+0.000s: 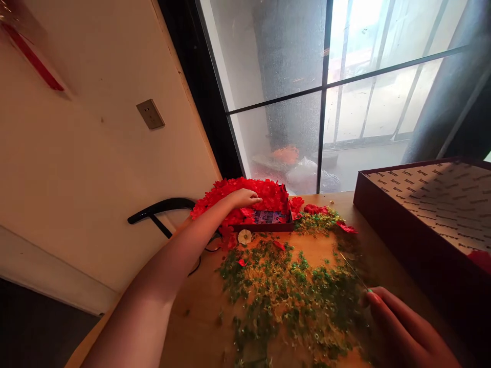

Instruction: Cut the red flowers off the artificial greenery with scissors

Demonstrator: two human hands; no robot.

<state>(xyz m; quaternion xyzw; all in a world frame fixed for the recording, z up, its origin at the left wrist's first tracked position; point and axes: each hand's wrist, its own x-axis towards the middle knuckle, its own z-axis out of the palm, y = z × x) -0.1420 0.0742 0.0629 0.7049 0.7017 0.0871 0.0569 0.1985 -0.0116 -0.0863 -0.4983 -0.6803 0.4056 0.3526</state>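
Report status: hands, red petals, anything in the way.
Left hand at the red petals, grip unclear. Right hand pinching a thin rod. Petals heaped in and around the shallow box. Green pieces strewn between the hands.

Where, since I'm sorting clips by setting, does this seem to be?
Indoors, probably a home or small workroom: a socket on the wall, a window, and a wooden table bearing red petals and green bits.

1. Wall socket [150,114]: ten o'clock from centre.
2. Red strip [34,57] on the wall: ten o'clock, farther out.
3. Black chair [163,206]: nearly nine o'clock.
4. Gridded window [324,88]: between one and two o'clock.
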